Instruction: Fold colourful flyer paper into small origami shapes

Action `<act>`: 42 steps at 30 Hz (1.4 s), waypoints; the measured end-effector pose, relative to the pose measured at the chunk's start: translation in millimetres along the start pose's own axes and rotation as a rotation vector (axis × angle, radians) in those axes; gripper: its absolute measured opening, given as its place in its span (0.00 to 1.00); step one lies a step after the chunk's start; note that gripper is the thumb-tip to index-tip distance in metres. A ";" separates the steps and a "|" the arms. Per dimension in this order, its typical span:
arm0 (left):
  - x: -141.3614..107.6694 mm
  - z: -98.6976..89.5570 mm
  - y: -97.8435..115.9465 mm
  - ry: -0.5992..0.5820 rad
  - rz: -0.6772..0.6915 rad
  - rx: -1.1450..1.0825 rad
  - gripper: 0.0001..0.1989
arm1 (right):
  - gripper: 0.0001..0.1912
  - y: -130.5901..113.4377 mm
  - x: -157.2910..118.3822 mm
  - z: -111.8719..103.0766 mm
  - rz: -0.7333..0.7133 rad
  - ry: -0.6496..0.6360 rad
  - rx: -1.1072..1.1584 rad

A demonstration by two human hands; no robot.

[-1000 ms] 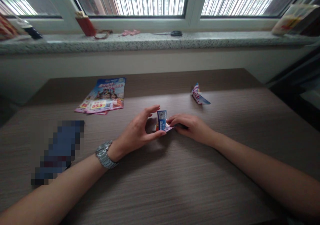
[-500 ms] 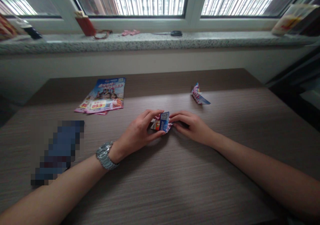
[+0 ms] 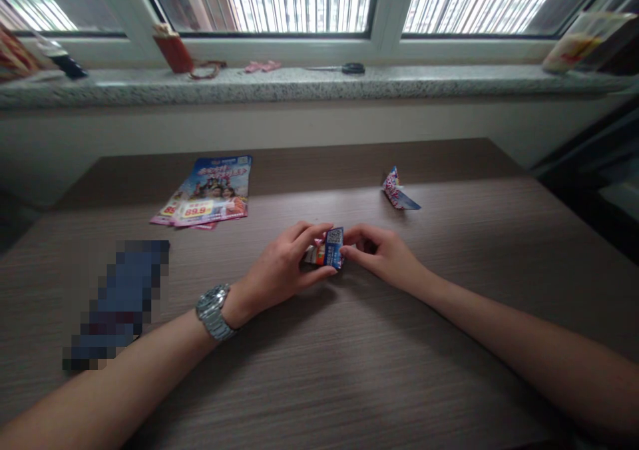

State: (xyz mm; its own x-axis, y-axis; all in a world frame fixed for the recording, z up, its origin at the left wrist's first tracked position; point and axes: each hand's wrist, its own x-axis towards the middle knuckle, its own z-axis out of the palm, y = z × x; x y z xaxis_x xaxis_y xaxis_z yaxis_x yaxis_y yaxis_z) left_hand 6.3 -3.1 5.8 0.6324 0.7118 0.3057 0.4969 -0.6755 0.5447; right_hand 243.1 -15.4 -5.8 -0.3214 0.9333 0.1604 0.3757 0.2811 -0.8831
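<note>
A small folded paper [image 3: 334, 249], blue with a printed square code, is between my hands near the middle of the table. My left hand [image 3: 289, 257], with a metal watch on its wrist, grips it from the left, thumb at the near edge and fingers at the far edge. At its right edge, my right hand [image 3: 382, 249] pinches the paper between thumb and index finger. Farther back to the right lies another folded paper piece [image 3: 397, 194] with pink and blue print.
A stack of printed flyers [image 3: 212, 194] lies at the back left of the wooden table [image 3: 319, 370]. A blurred-out dark object [image 3: 122, 297] is beside my left forearm. Scissors [image 3: 352, 68] and a red box [image 3: 172, 52] are on the windowsill.
The folded paper and my left hand have shifted slightly right. My right thumb and index finger have closed on the paper's right edge, and its loose pink corner no longer shows there.
</note>
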 end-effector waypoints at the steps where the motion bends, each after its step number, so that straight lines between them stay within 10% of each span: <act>1: -0.2 -0.5 0.4 -0.002 -0.001 -0.012 0.32 | 0.09 0.0 0.4 -0.5 0.005 0.000 0.009; 25: 2.6 -2.1 -2.1 0.033 -0.022 -0.070 0.14 | 0.11 8.7 1.7 -4.5 0.020 -0.073 0.093; 42: 2.9 -0.2 3.7 0.113 -0.046 -0.040 0.13 | 0.17 0.7 -2.8 2.4 -0.261 0.077 -0.198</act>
State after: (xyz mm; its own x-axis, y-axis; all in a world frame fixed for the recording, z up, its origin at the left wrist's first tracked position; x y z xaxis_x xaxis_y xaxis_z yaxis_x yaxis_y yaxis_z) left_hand 9.9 -3.5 8.8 0.5374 0.7606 0.3642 0.4985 -0.6349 0.5902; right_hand 242.2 -18.3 -8.0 -0.3652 0.8362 0.4091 0.4533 0.5435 -0.7064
